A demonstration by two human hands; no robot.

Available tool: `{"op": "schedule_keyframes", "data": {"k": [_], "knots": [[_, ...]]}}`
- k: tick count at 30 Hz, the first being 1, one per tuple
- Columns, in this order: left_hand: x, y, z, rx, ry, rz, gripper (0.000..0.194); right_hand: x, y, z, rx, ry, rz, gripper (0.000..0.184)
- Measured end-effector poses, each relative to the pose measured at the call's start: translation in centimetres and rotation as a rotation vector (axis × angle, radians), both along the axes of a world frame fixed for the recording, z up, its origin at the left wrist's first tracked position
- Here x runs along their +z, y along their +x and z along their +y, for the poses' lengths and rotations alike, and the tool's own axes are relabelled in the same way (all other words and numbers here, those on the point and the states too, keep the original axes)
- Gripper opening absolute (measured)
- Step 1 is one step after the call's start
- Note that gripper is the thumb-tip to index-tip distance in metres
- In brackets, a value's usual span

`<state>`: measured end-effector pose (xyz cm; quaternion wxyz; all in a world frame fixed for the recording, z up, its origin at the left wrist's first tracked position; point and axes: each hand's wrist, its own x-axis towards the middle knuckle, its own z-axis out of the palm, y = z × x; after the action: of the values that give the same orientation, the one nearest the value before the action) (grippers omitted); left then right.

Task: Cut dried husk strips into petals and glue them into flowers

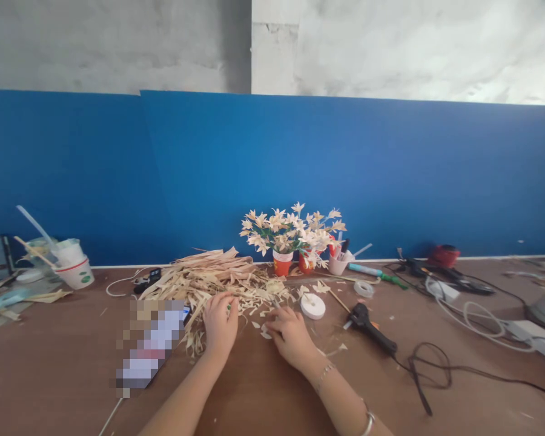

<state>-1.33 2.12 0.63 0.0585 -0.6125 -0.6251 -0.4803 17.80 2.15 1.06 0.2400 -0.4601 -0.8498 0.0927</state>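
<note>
On the surface [258, 393], a pile of husks [213, 266] lies beyond the left hand [220, 320], with a phone [152, 351] to that hand's left. Flowers [293, 230] stand in cups [282, 265] at the pile's right end. A roll [313, 307] lies just beside the right hand [291, 335], a glue gun [373, 330] farther right. A partition [272, 151] rises behind.

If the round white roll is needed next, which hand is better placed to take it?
Probably the right hand: it is just beside the white roll, while the left hand is farther off, near the pale strips.
</note>
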Motion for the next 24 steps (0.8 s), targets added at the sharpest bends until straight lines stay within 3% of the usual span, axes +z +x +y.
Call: {"op": "schedule_keyframes", "data": {"k": [4,9,14,18,24], "knots": [[-0.1,-0.4,0.3,-0.052,0.031,-0.039,0.019,-0.2,0.2,0.4,-0.106,0.035,0.126,0.018],[-0.1,0.0,0.2,-0.103,-0.01,-0.048,0.018,-0.5,0.9,1.0,-0.16,0.064,0.233,0.023],[-0.1,0.4,0.0,-0.135,-0.018,-0.055,0.017,0.9,0.2,1.9,-0.236,0.09,0.07,0.024],[0.0,0.7,-0.2,-0.147,-0.025,-0.05,0.016,2.0,-1.1,4.2,-0.273,0.095,-0.104,0.027],[0.0,0.8,-0.2,-0.165,-0.007,-0.05,0.017,1.7,-1.6,8.0,-0.248,0.09,-0.032,0.022]]}}
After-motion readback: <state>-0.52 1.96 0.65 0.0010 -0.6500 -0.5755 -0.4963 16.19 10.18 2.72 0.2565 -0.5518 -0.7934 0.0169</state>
